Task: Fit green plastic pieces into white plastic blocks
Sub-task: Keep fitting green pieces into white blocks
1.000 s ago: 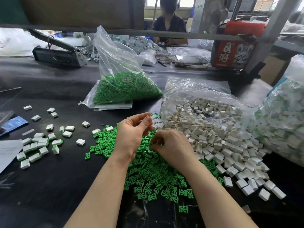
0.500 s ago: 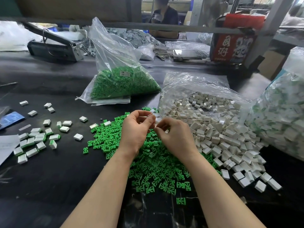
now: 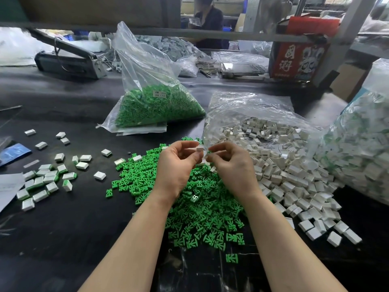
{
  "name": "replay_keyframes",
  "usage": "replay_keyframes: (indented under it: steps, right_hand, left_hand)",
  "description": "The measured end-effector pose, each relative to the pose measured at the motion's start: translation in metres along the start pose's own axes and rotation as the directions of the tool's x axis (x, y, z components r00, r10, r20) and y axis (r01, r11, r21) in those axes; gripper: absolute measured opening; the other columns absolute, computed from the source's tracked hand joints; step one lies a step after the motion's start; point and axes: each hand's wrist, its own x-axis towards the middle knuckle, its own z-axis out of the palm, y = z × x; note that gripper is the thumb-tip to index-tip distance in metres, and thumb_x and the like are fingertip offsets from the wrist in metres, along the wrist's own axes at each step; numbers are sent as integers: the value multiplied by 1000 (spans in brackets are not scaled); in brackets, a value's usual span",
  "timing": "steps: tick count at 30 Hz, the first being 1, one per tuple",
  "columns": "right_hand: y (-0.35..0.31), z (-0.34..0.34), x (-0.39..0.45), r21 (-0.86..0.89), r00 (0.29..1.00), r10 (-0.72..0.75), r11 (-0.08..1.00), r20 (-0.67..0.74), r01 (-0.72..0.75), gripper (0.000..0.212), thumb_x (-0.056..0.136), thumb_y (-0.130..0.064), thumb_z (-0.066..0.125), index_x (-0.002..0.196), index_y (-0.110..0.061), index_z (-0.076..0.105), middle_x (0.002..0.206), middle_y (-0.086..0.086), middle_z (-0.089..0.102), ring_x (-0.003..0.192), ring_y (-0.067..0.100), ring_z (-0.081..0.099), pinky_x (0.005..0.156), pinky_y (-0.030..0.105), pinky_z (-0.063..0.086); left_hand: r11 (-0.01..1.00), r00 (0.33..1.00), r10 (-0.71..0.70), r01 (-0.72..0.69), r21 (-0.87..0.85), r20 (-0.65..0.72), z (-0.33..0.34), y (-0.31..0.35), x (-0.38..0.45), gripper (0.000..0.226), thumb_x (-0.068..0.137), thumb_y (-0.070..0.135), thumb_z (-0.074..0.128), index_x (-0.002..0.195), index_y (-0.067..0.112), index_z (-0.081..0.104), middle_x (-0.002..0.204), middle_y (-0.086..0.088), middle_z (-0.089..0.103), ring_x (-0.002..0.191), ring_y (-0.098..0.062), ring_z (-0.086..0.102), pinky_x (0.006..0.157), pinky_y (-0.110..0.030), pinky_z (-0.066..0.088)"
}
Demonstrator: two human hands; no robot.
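I am holding both hands raised over the loose green pieces (image 3: 195, 205) heaped on the black table (image 3: 73, 228). My left hand (image 3: 176, 167) is pinching a white block (image 3: 199, 149) between thumb and curled fingers. My right hand (image 3: 231, 165) is pinching a small green piece (image 3: 209, 152) at its fingertips, just beside the block; I cannot tell whether the two parts are touching. The pile of white blocks (image 3: 294, 178) is lying to my right, spilling from a clear bag (image 3: 248, 106). Finished blocks with green edges (image 3: 44, 180) are lying scattered to my left, well apart from my hands. A bag of green pieces (image 3: 155, 106) is standing beyond the heap. A large bag of assembled parts (image 3: 357, 148) is sitting at the far right.
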Motion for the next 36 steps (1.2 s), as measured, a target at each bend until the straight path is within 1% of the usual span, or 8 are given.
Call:
replay_keyframes:
  steps: [6, 8, 10, 13, 19, 24, 27, 36]
  right_hand:
    - [-6, -5, 0, 301, 998, 42, 952, 36, -51, 23, 83, -7, 75, 101, -19, 67, 90, 6, 76, 86, 22, 72, 76, 34, 58]
    - [-7, -6, 0, 361, 997, 39, 931, 64, -60, 23, 84, -5, 74, 103, -16, 67, 89, 6, 77, 81, 18, 72, 74, 29, 57]
    - [-9, -6, -1, 405, 997, 44, 912, 71, -69, 19, 87, -4, 70, 101, -15, 67, 87, 6, 77, 70, 10, 67, 65, 21, 54]
    - [-10, -9, -2, 433, 994, 81, 895, 70, -103, 11, 90, -7, 67, 98, -14, 67, 84, 5, 77, 62, 7, 60, 54, 19, 47]
    - [-11, -10, 0, 504, 990, 129, 852, 60, -142, 6, 88, -9, 68, 92, -13, 70, 76, -5, 68, 64, 5, 58, 58, 24, 43]
    - [-12, -13, 1, 652, 975, 176, 725, 135, -221, 7, 86, -5, 67, 91, -9, 70, 74, 3, 70, 60, 9, 55, 52, 19, 42]
    - [-13, -13, 0, 669, 969, 184, 702, 164, -247, 6, 85, -4, 67, 88, -8, 70, 74, 5, 72, 57, 8, 56, 48, 18, 41]
    - [-11, -9, 0, 613, 975, 175, 758, 136, -222, 3, 78, -12, 74, 78, -16, 74, 72, 3, 71, 60, 9, 53, 51, 21, 39]
  left_hand:
    - [1000, 1000, 24, -24, -2, 5, -2, 1, 0, 15, 82, 6, 76, 96, 7, 71, 82, -2, 74, 71, -3, 68, 62, -13, 50]
    - [1000, 1000, 25, -25, 1, 8, -3, 1, 0, 15, 82, 8, 76, 96, 7, 71, 84, -3, 74, 72, -4, 68, 62, -13, 50]
    - [1000, 1000, 28, -28, -3, 11, -3, 2, -1, 16, 82, 7, 76, 97, 5, 71, 84, -4, 74, 71, -3, 68, 62, -12, 50]
    - [999, 999, 34, -34, 0, 25, -2, 4, -3, 18, 83, 6, 74, 100, 2, 70, 86, -6, 74, 71, -1, 68, 62, -12, 50]
    - [999, 999, 27, -28, 19, 46, 0, 7, -6, 18, 83, 9, 75, 100, 5, 72, 87, -4, 74, 70, 0, 67, 63, -11, 50]
    - [1000, 998, 24, -24, -3, 55, 1, 8, -6, 17, 82, 9, 76, 98, 6, 73, 81, 2, 75, 69, 1, 67, 63, -11, 50]
    - [999, 998, 28, -27, -20, 52, 1, 8, -6, 17, 82, 6, 75, 99, 4, 74, 80, 2, 76, 69, 0, 68, 63, -11, 50]
    - [998, 999, 8, -5, -70, 44, 2, 9, -7, 18, 81, 4, 76, 98, 3, 75, 80, -2, 77, 70, -3, 69, 65, -12, 51]
